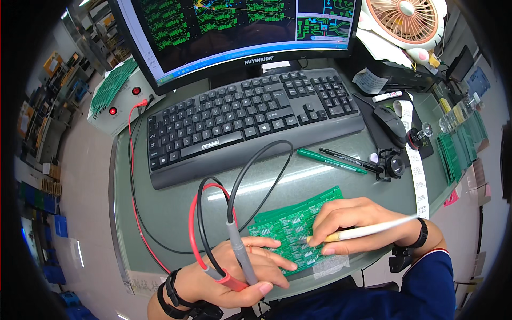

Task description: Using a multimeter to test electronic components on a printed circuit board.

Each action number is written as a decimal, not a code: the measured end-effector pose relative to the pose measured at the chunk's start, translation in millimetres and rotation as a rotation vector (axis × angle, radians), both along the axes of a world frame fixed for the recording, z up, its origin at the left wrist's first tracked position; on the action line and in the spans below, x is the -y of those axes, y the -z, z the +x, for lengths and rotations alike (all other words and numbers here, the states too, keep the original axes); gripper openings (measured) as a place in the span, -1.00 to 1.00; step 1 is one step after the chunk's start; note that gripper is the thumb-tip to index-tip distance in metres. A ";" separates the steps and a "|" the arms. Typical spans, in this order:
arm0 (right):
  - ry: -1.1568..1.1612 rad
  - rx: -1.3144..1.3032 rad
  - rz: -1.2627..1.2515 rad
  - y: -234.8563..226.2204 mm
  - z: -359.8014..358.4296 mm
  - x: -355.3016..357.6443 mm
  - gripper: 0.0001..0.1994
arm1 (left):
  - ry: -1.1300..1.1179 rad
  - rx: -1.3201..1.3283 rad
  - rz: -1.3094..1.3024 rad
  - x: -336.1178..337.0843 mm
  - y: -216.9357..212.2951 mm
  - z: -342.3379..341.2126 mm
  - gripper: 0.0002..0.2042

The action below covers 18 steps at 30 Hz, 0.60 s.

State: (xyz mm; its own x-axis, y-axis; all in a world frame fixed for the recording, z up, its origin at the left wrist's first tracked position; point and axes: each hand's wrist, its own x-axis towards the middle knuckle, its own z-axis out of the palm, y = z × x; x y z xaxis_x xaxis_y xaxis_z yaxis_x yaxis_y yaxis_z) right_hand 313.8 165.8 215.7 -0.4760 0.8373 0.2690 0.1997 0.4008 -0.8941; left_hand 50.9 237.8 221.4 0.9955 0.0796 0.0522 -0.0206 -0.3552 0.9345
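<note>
A green circuit board (288, 230) with rows of small parts lies near the table's front edge, with more green board showing beneath its far side. My left hand (234, 269) grips two test probes, a grey one (241, 252) on a black cable and a red one (230, 279) on a red cable. Two of its fingers stretch onto the board; the probe tips are hidden. My right hand (346, 221) pinches a slim white pen-shaped tool (376, 228) with a yellowish front end. That end points down at the board, and its very tip is hard to make out.
Behind the board stand a black keyboard (256, 120) and a monitor (229, 32). A green pen (330, 161), a black pen (349, 159) and a small black loupe-like device (392, 165) lie at right, near a mouse (390, 125). The probe cables run left to a white box (120, 104).
</note>
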 end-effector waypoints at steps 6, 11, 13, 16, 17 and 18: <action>0.030 0.073 -0.172 -4.7 3.8 11.2 -0.81 | -0.015 0.010 0.000 1.9 0.5 -1.1 -0.63; 0.013 0.099 -0.077 -0.4 2.9 11.9 -0.79 | -0.015 0.009 -0.002 2.9 0.1 -1.3 -0.62; 0.013 0.111 -0.064 -0.3 2.6 11.7 -0.79 | -0.016 0.006 -0.005 3.0 -0.3 -1.5 -0.62; 0.011 0.120 -0.055 0.2 2.7 11.1 -0.78 | -0.016 0.003 -0.009 2.3 -0.7 -1.4 -0.62; 0.010 0.116 -0.060 0.3 2.9 10.9 -0.78 | -0.015 0.003 -0.009 1.9 -0.8 -1.2 -0.62; 0.010 0.116 -0.060 0.2 3.0 10.6 -0.78 | -0.015 0.003 -0.010 1.6 -0.9 -1.1 -0.62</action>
